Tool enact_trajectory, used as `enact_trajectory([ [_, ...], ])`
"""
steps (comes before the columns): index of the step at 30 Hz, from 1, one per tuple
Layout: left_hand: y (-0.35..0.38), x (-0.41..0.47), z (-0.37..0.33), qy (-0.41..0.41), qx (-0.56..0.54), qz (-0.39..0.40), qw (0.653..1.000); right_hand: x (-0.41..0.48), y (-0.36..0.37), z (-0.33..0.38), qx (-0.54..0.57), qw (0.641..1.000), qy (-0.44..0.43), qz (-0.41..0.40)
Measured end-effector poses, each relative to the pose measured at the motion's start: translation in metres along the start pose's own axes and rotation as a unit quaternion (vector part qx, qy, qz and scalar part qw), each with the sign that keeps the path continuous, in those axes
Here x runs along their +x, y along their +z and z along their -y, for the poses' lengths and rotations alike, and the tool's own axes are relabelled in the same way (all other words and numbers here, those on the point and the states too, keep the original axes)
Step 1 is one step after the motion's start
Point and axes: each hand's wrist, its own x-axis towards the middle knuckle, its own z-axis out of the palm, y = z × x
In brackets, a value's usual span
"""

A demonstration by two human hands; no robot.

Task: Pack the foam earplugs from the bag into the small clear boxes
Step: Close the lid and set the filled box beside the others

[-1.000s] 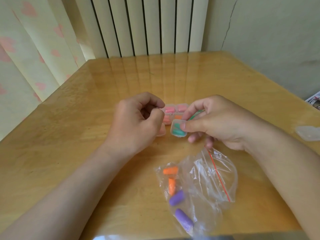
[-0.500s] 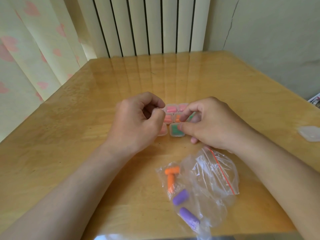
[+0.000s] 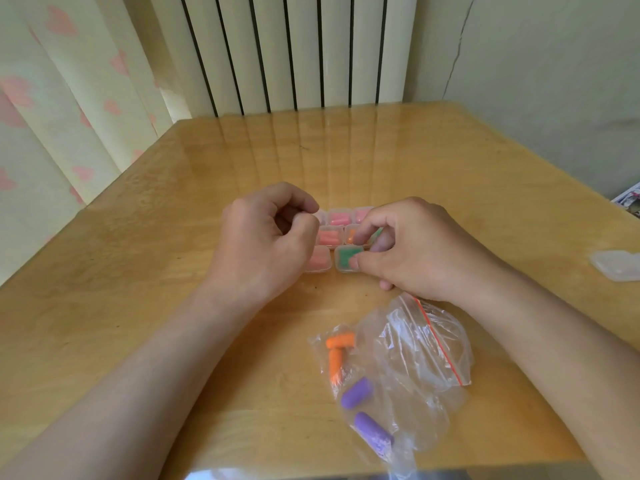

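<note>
Green foam earplugs (image 3: 346, 257) fill one small clear box (image 3: 341, 269). It stands flat on the table (image 3: 173, 244), lid down, at the near right corner of a cluster of like boxes.

Right hand (image 3: 426, 251): the thumb tip lies on the box's near right corner and the index finger curls down at its far edge, so the box is pinched between them. The other fingers are curled under.

Left hand (image 3: 263, 240): curled into a loose fist with the thumb against the index finger, nothing visible inside it. It sits just left of the cluster and covers the left edges of two boxes.

Cluster, same type, boxes touching or just beside one another:
- Pink-filled boxes: near left (image 3: 317, 260), middle left (image 3: 329, 237), far row (image 3: 339, 217).
- Orange-filled box (image 3: 350, 235): directly behind the green one, partly under the right index finger.
- A strip of green shows between the right fingers; what it belongs to cannot be told.

Bag (image 3: 426, 341): a clear zip bag with a red seal line. It lies crumpled on the table nearer the viewer, just below the right wrist and apart from the boxes. Inside are two orange earplugs (image 3: 336, 351) touching in a T, and two purple earplugs (image 3: 356, 393) closer to the table's near edge.

Surroundings:
- The table is glossy yellow wood.
- A clear plastic piece (image 3: 616, 270), box or lid, lies at the right edge, well apart.
- Behind stands a white ribbed radiator (image 3: 294, 53).
- A curtain with pink hearts (image 3: 52, 98) hangs at left.
- A pale cracked wall (image 3: 536, 64) is at right.
</note>
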Motion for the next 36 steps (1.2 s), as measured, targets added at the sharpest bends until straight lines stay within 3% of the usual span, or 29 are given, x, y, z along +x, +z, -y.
enact_trajectory([
  [10, -0.003, 0.001, 0.000, -0.006, -0.022, -0.009, 1.000, 0.005, -0.001, -0.005, 0.005, 0.997, -0.022, -0.067],
  [18, 0.002, -0.001, 0.003, -0.003, -0.014, 0.013, 1.000, 0.006, 0.000, -0.006, 0.007, 0.996, -0.034, -0.077],
  [28, 0.011, -0.006, -0.005, 0.066, 0.021, 0.019, 0.997, 0.007, 0.000, 0.002, -0.060, 0.991, -0.049, -0.109],
  [36, 0.033, 0.000, -0.045, 0.127, 0.037, 0.113, 0.985, 0.002, -0.027, 0.003, -0.138, 0.983, -0.010, -0.119],
])
